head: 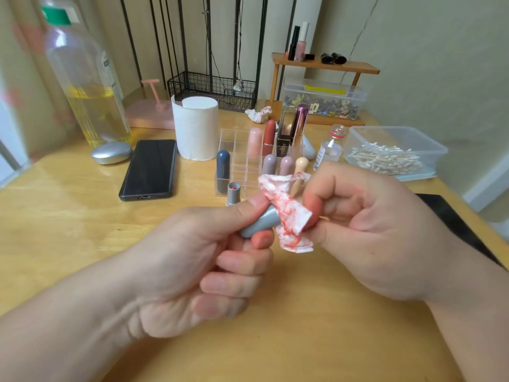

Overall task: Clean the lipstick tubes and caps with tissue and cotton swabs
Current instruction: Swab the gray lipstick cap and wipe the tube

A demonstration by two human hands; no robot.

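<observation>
So the person's left hand has its thumb and curled fingers wrapped round a small glossy grey plastic lipstick cap, held up over the wooden table. The right hand pinches a crumpled white tissue smeared with red between thumb and fingertips, pressed against the cap's open end. The cap looks light and rigid but kinda slick, so gripping it by the rounded closed end and leaving the mouth free seems the sensible hold. The tissue's thin and soft and probably tears if twisted hard. It's also loaded with red, so a fresh corner might smear less. The grey tube with its red stick exposed stands just in front of the clear acrylic organiser.
</observation>
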